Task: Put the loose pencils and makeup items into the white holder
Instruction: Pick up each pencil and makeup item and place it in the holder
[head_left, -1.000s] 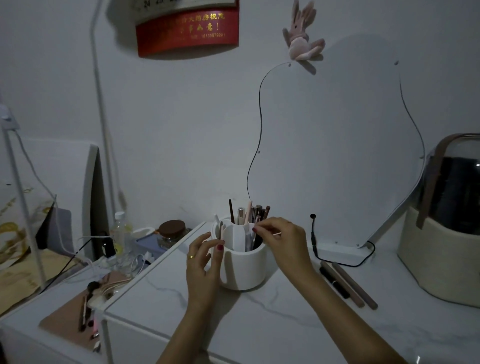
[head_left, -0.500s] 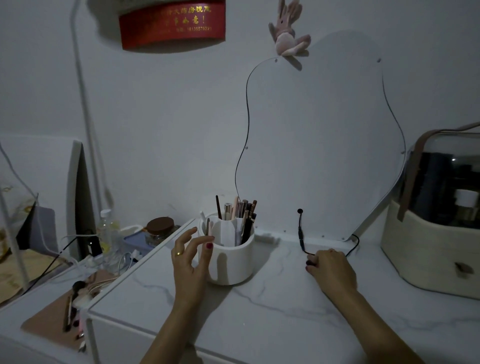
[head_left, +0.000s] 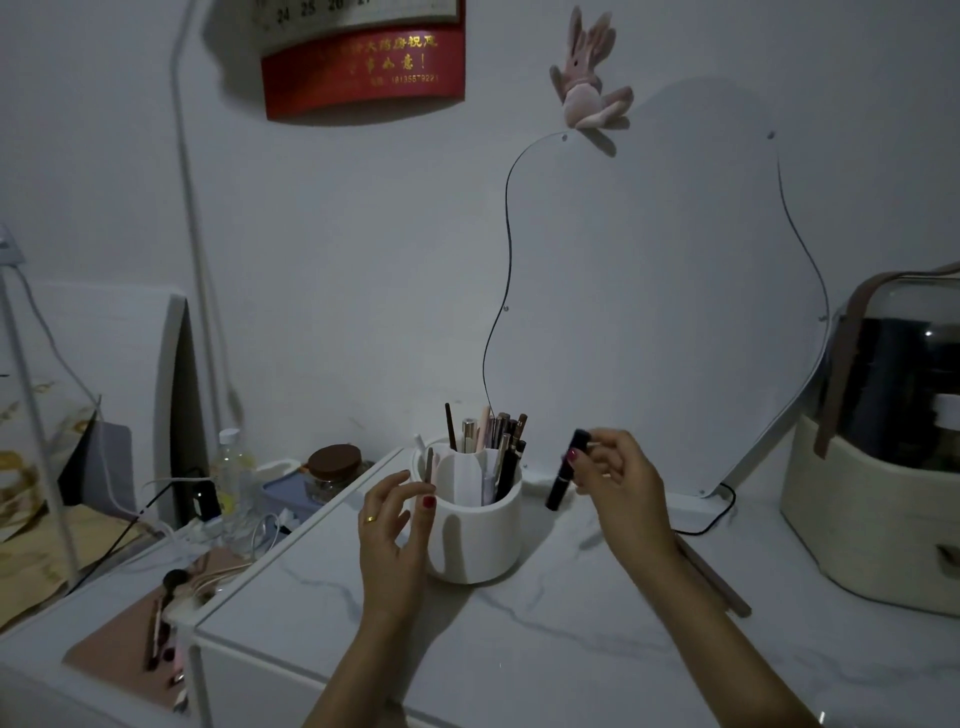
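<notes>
The white holder stands on the marble tabletop, with several pencils and makeup sticks upright in its compartments. My left hand rests against the holder's left side, fingers apart, thumb on its rim. My right hand hovers just right of the holder and pinches a black makeup pencil near its top, the stick hanging tilted above the table. A brown pencil lies on the table behind my right forearm, partly hidden.
A wavy-edged mirror leans on the wall behind the holder, with a black cable at its base. A beige cosmetics case stands at right. To the left, a lower shelf holds a bottle, a jar and brushes.
My right hand went from the holder's top to the table at right, then rose back towards the holder with the black makeup pencil. My left hand stayed at the holder's side.
</notes>
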